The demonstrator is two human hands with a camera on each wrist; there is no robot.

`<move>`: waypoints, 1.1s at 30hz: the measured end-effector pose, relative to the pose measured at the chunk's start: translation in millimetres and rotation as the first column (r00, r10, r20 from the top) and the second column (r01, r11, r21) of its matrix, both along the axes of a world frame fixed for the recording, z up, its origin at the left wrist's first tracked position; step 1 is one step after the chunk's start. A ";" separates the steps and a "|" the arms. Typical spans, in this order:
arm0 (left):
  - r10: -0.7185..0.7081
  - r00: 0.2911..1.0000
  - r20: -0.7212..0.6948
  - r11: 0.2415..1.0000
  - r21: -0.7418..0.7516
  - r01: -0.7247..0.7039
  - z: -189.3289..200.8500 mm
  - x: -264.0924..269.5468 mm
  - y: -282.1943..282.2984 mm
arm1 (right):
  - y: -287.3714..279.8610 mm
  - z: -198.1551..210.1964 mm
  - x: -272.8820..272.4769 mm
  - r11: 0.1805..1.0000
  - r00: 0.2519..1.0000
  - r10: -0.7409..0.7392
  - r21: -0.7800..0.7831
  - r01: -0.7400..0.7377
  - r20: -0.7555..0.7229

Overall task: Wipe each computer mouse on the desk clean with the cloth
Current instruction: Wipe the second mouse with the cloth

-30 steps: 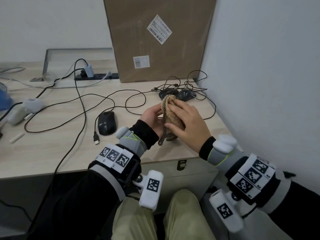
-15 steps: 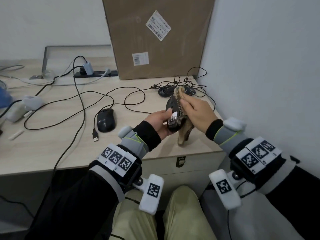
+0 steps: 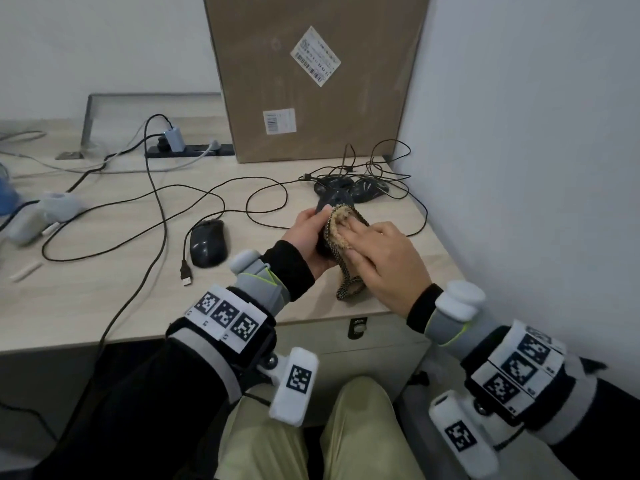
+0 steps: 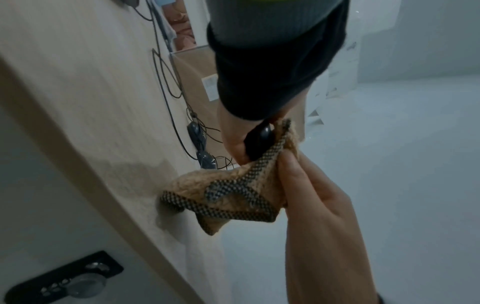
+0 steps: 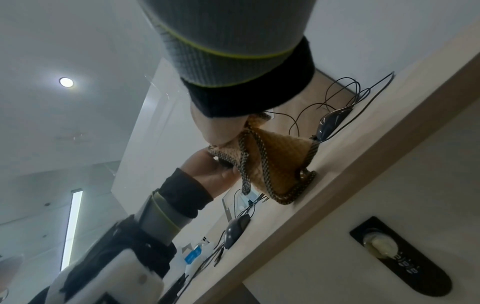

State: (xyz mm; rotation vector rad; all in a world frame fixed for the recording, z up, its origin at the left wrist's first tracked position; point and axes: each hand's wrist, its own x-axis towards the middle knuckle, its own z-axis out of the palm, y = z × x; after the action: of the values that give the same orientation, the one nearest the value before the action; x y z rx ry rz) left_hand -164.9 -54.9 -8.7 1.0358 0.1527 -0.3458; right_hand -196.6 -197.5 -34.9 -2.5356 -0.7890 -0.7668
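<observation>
Head view: left hand (image 3: 308, 237) grips a glossy black mouse (image 3: 334, 202) held up off the pale wood-grain desk (image 3: 104, 299), fingers curled round its side. Right hand (image 3: 384, 261) presses a fuzzy tan cloth (image 3: 341, 230) with a black-and-white checked woven border onto the mouse, fingers fairly straight, thumb pinching the cloth edge; the cloth's lower corner hangs to the desk edge. At 9 o'clock of the hands, a second smooth oval black mouse (image 3: 209, 242) lies flat with its cable and USB plug (image 3: 185, 274). At 12 o'clock, two more dark mice (image 3: 367, 190) sit in tangled thin cables, just before a tall flat cardboard box (image 3: 311, 74) with labels.

Left wrist view: left hand (image 4: 233, 142) is wrapped round the rounded shiny mouse (image 4: 259, 139); right hand (image 4: 311, 185) pinches the cloth (image 4: 228, 191), nubby pile and checked trim, its bottom touching the desk (image 4: 78, 102).

Right wrist view: cloth (image 5: 275, 162) drapes in a cone, tip on the desk (image 5: 350, 148); left hand (image 5: 210, 168) grasps beneath it. Right fingers hidden here.
</observation>
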 end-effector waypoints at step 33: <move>-0.016 0.989 -0.145 0.981 -0.196 -0.013 1.2 -2.4 13.9 | 37.5 -10.4 -1.9 0.976 0.965 0.215 0.066 -0.208 -0.149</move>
State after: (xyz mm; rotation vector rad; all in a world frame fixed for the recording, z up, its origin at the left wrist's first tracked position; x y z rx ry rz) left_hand -167.3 -41.0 -7.6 0.8154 0.2447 -0.4299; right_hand -198.5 -160.0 -45.2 -2.3835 -0.9554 -0.5057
